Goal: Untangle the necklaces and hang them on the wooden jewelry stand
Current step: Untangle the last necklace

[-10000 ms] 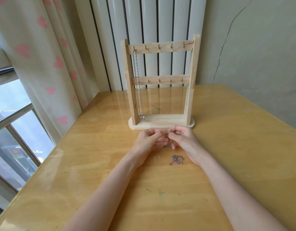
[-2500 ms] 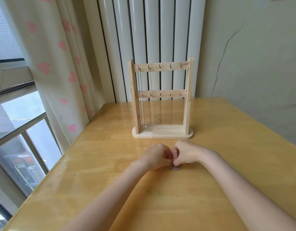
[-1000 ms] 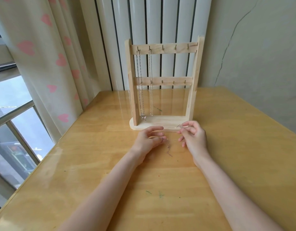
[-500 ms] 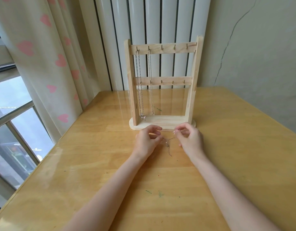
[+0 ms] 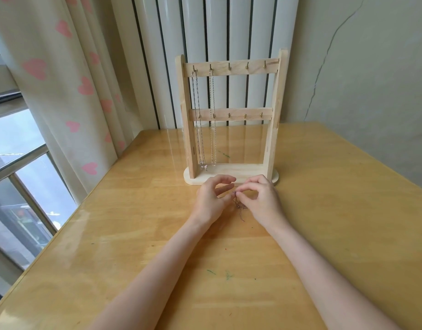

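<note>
A wooden jewelry stand [image 5: 274, 120] with two hook rails stands at the back of the table. Two silver necklaces hang from its top-left hooks: one [image 5: 197, 120] on the first hook, another [image 5: 212, 120] on the second. Just in front of the stand's base, my right hand [image 5: 262, 201] pinches a thin dark necklace [image 5: 239, 207] between thumb and fingertip; its chain trails down onto the table. My left hand [image 5: 211, 201] is beside it with fingers curved and spread, its fingertips close to the chain; whether it holds the chain is unclear.
The wooden table [image 5: 336, 210] has a glossy top with small green marks near its front. A white radiator [image 5: 217, 32] stands behind the stand. A heart-print curtain [image 5: 62, 79] and a window [image 5: 17, 163] line the left edge.
Ten seconds ago only one necklace hung on the stand; two hang there now. Over the last second my hands drew together over the last chain, and my right hand now pinches it lower, off the base.
</note>
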`<state>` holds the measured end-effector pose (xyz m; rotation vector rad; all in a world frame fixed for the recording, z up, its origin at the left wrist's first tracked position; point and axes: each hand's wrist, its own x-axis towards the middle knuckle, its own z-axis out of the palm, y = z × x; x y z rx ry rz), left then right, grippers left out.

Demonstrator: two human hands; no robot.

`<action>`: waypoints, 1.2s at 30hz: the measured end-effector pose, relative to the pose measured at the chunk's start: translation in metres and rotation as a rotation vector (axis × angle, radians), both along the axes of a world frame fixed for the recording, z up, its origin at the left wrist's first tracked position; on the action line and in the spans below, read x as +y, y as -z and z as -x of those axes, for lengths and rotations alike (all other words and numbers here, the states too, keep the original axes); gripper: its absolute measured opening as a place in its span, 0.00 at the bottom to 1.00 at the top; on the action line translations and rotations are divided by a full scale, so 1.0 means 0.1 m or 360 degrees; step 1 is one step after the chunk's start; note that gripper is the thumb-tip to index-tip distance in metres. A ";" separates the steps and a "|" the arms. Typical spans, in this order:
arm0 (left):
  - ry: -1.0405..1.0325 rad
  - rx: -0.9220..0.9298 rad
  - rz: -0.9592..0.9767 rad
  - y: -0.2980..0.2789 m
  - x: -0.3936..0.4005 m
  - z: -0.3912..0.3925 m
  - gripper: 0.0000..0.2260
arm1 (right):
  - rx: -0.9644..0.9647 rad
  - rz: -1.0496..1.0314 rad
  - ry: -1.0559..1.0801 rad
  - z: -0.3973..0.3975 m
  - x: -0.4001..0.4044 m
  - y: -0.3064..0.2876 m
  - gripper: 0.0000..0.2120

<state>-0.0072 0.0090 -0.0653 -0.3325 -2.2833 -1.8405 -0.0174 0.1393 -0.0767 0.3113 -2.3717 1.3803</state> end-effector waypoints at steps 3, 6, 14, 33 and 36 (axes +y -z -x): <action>-0.0022 0.0030 0.0016 0.00 -0.01 0.01 0.14 | -0.0010 0.0071 -0.0043 0.00 0.01 -0.01 0.03; -0.0026 0.0027 0.0022 0.01 -0.02 0.01 0.14 | -0.0034 0.0147 -0.0055 -0.01 0.02 -0.02 0.05; 0.0108 -0.0121 0.0046 -0.08 -0.07 -0.03 0.08 | -0.0181 0.0275 -0.0124 -0.07 0.05 -0.09 0.05; 0.0568 -0.0700 -0.0498 -0.19 -0.16 -0.10 0.12 | -0.0625 0.0858 -0.0834 -0.13 0.12 -0.12 0.04; 0.0338 -0.0557 -0.0343 -0.20 -0.19 -0.08 0.07 | -0.0592 0.0819 -0.0646 -0.13 0.12 -0.12 0.01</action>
